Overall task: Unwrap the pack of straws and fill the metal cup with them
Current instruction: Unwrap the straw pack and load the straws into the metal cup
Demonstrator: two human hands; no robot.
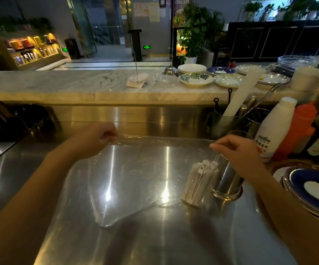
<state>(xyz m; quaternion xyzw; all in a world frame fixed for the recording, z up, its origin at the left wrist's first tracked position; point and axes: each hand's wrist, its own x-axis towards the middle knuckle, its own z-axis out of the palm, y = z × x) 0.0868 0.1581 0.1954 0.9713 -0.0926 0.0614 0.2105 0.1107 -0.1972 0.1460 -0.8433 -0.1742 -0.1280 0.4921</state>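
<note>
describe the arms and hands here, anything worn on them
Both forearms are bare as far as the frame shows: no sleeves, gloves or watch in view. The left hand and right hand show no rings or bracelets that I can make out, though the picture is dim and a little soft. No marks or tattoos are visible on either arm.
</note>
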